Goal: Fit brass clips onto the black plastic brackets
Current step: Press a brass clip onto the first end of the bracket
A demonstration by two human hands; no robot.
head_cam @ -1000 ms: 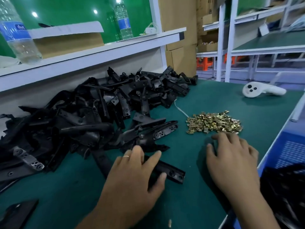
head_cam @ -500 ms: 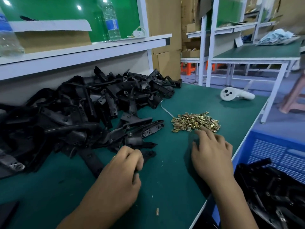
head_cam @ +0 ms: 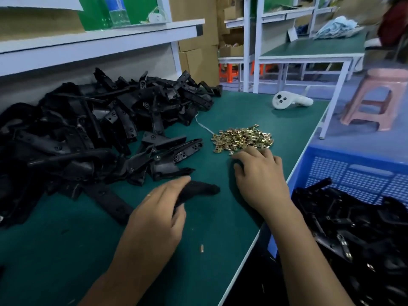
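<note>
My left hand (head_cam: 154,214) has closed round a black bracket (head_cam: 199,188) and pulled it clear of the big heap of brackets (head_cam: 92,138) that fills the back left of the table (head_cam: 72,250); a second ago that hand lay flat on a bracket on the mat, fingers spread. Now the fingers are curled round the near end of the piece, and its blurred far end sticks out to the right, just above the green mat near the middle of the table. My right hand (head_cam: 261,180) has crept forward to the near edge of the pile of brass clips (head_cam: 242,139), which sits toward the right edge of the table. Its fingertips touch the nearest clips, but they are bent away from me, so I cannot tell whether they have pinched one yet.

So I judge the bracket is in hand and the clip is the missing half: once I have one, the two come together in front of me. Beyond the right edge stands a blue crate (head_cam: 353,171) holding more black brackets, some showing metal clips. A white controller (head_cam: 291,102) lies at the far right corner, well apart from my work
</note>
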